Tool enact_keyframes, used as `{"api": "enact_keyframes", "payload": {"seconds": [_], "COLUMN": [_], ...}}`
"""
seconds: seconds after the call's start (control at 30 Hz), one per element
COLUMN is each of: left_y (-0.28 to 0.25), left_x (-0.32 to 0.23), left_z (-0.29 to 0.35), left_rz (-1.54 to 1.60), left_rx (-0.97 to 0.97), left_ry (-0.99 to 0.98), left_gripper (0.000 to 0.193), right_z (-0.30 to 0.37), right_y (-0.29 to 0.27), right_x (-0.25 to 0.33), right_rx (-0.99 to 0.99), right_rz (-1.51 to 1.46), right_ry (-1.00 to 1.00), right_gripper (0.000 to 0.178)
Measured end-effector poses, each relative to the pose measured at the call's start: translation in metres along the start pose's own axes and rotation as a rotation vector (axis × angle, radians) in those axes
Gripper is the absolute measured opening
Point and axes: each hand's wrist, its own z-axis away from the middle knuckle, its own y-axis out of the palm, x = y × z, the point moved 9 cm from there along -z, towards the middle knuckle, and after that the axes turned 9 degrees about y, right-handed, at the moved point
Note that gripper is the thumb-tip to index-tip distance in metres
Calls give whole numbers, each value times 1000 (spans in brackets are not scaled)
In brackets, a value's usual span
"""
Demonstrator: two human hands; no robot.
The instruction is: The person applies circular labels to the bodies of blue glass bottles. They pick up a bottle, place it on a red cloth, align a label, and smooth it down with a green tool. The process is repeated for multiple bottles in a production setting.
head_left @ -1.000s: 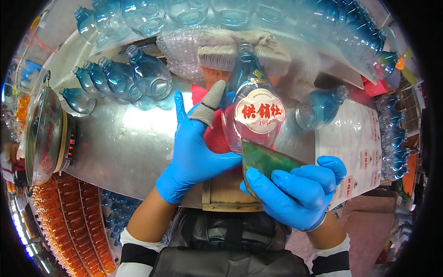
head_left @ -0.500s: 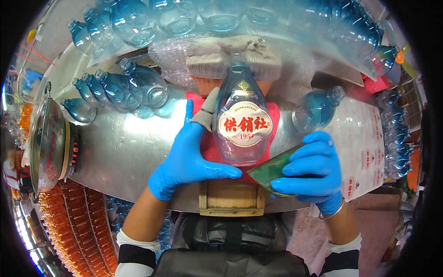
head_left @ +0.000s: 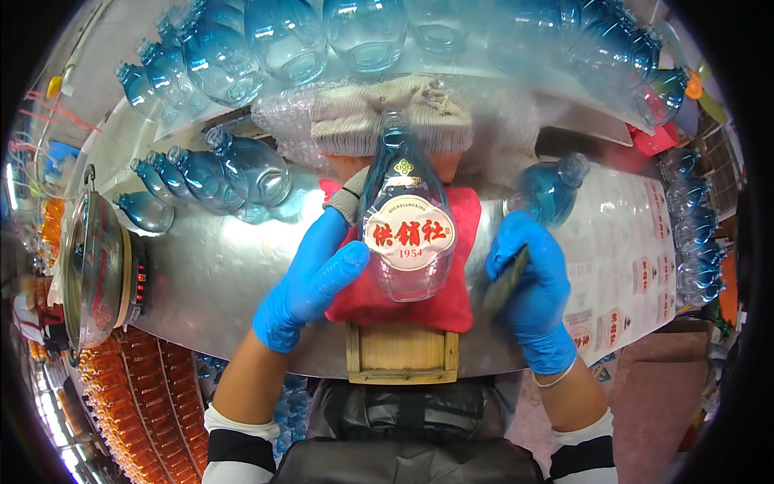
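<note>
The see-through bottle point(head_left: 409, 214) lies on red cloth point(head_left: 464, 258).

**Inspection Note: Limits of View**

We find the dark flat scraper point(head_left: 508, 282) in the right hand point(head_left: 534, 282) blurred, its outline unclear. The knit finger cover point(head_left: 347, 204) on the left hand point(head_left: 300, 290) runs partly behind the bottle point(head_left: 409, 234); we cannot see its tip. The upper edge cuts the rear bottles point(head_left: 367, 36), the lower edge both sleeves point(head_left: 240, 450). We judge the sheet's point(head_left: 597, 234) fine print too small to read.
</note>
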Motion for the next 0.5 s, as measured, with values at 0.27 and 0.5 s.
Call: {"api": "enact_keyframes", "payload": {"seconds": [0.27,0.5], "left_y": [5,0], "left_x": [-6,1], "left_z": [-16,-16], "left_rz": [-77,113], "left_rx": [-110,-217], "left_ry": [-98,-293], "left_gripper": [64,60], "right_z": [-3,-3], "right_y": [46,48], "right_x": [-11,-8], "right_rx": [-35,-72], "right_rz": [372,484], "right_ry": [132,56], "right_gripper": [49,54]}}
